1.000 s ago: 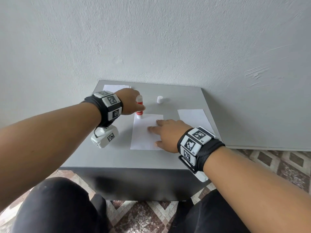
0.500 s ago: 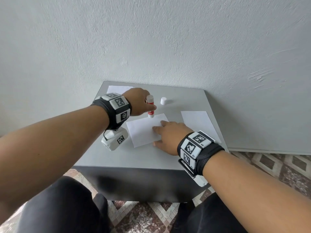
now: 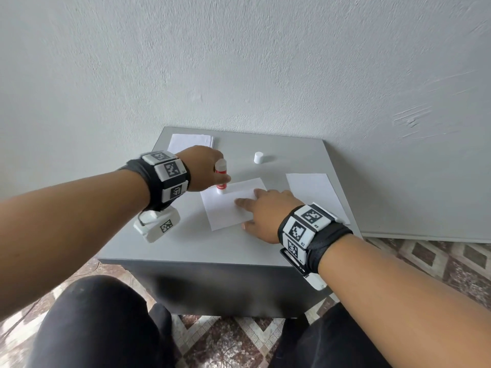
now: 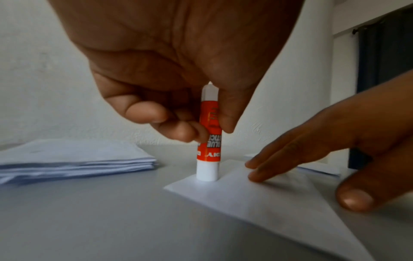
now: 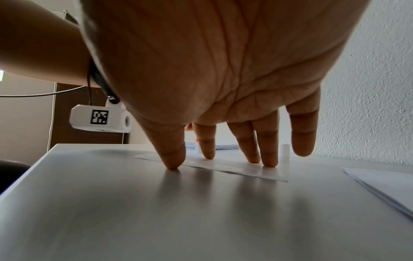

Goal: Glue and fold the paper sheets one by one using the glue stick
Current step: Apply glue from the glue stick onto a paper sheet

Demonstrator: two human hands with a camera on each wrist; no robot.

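1. My left hand [image 3: 206, 168] pinches the glue stick [image 4: 209, 139] between thumb and fingers; stick upright, uncapped end down, touching the far-left corner of the paper sheet [image 3: 228, 205].
2. My right hand [image 3: 261, 213] lies spread, fingers straight; fingertips [image 5: 269, 163] press the sheet's near-right part flat, holding nothing. Thumb tip sits on the table [image 3: 186, 243] just off the sheet's near edge.
3. Sheet lies skewed at the table's middle.
4. White cap [image 3: 258, 157] stands beyond the sheet, well apart from it.
5. Folded stack [image 4: 73, 159] lies left of and beyond the sheet.
6. Flat paper pile [image 3: 313, 192] lies just right of the sheet.
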